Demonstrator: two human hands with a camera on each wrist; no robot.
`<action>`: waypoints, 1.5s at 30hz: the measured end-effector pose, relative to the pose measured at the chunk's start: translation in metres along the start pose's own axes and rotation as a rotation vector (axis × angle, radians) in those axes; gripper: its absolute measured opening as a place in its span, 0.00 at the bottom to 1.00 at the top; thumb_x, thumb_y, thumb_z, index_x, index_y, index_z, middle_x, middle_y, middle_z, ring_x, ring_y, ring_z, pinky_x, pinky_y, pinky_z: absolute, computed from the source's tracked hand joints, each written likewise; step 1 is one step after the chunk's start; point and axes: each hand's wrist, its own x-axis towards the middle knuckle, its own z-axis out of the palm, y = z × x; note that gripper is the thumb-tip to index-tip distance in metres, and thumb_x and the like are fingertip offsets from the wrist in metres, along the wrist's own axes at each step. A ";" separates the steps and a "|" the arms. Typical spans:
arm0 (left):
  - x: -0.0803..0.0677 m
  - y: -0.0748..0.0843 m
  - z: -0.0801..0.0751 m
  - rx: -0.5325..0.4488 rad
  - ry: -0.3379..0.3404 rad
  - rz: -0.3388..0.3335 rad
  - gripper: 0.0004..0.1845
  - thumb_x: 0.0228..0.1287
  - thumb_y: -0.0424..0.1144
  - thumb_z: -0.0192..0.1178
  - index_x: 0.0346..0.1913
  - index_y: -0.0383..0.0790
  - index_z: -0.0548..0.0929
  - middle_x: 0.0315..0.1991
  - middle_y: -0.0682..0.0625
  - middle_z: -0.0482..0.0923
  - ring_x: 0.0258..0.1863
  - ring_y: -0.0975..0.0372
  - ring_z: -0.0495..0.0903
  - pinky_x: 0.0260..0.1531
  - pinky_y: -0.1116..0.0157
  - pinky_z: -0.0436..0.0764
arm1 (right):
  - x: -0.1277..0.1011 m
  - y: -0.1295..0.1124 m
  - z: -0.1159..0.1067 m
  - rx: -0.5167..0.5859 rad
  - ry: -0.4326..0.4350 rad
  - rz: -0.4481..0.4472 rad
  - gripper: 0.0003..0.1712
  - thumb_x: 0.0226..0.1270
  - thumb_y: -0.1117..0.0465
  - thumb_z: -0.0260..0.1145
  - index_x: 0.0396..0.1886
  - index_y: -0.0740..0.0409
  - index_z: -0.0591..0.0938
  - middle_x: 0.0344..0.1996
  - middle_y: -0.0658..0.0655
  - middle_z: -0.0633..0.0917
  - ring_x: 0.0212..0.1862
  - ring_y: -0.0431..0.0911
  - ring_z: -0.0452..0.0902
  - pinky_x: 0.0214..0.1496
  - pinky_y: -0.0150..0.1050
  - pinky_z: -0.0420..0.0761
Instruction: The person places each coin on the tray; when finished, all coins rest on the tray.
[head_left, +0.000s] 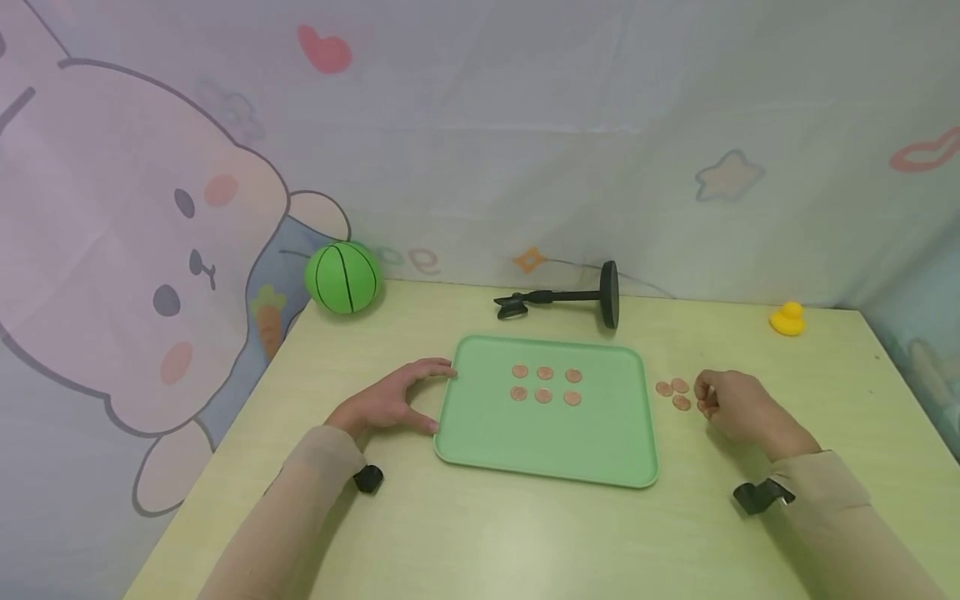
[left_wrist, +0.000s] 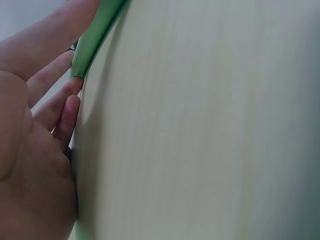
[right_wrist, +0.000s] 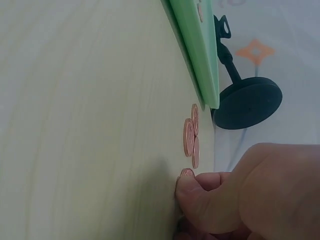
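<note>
A light green tray lies mid-table with several copper coins laid in two rows on it. My left hand rests at the tray's left edge, its relaxed fingers touching the rim. Three loose coins lie on the table just right of the tray, and show edge-on in the right wrist view. My right hand sits beside them, fingers curled, pinching one more coin at the thumb tip against the table.
A black stand lies on its side behind the tray; its round base is close to the loose coins. A green ball sits at the back left corner and a yellow duck at the back right. A patterned cloth backs the table.
</note>
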 end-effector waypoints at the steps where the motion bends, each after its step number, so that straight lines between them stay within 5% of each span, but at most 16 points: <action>1: 0.000 0.000 0.000 0.001 -0.001 0.002 0.46 0.49 0.43 0.85 0.74 0.57 0.75 0.81 0.52 0.59 0.83 0.50 0.50 0.81 0.42 0.46 | 0.000 -0.001 0.000 -0.003 0.002 -0.006 0.14 0.58 0.80 0.67 0.33 0.60 0.76 0.28 0.53 0.81 0.31 0.48 0.73 0.34 0.42 0.75; 15: 0.001 -0.001 0.000 -0.008 0.001 0.005 0.46 0.48 0.42 0.85 0.73 0.55 0.76 0.82 0.50 0.60 0.83 0.48 0.51 0.81 0.40 0.46 | -0.009 -0.004 -0.006 0.030 0.046 -0.031 0.08 0.64 0.71 0.72 0.38 0.59 0.81 0.29 0.52 0.81 0.32 0.46 0.73 0.34 0.41 0.75; 26: 0.001 -0.001 0.001 -0.023 0.007 0.015 0.45 0.49 0.40 0.85 0.73 0.53 0.76 0.81 0.49 0.60 0.83 0.48 0.51 0.81 0.39 0.45 | -0.011 -0.007 -0.006 0.102 0.082 -0.027 0.04 0.68 0.68 0.72 0.41 0.62 0.87 0.34 0.55 0.87 0.37 0.52 0.85 0.43 0.54 0.87; 45: 0.000 -0.001 0.000 -0.008 0.003 0.003 0.47 0.48 0.43 0.85 0.73 0.57 0.75 0.82 0.52 0.59 0.83 0.51 0.50 0.81 0.42 0.45 | -0.013 -0.010 -0.009 0.077 0.071 -0.056 0.11 0.61 0.72 0.77 0.43 0.71 0.90 0.36 0.63 0.90 0.36 0.54 0.87 0.41 0.54 0.88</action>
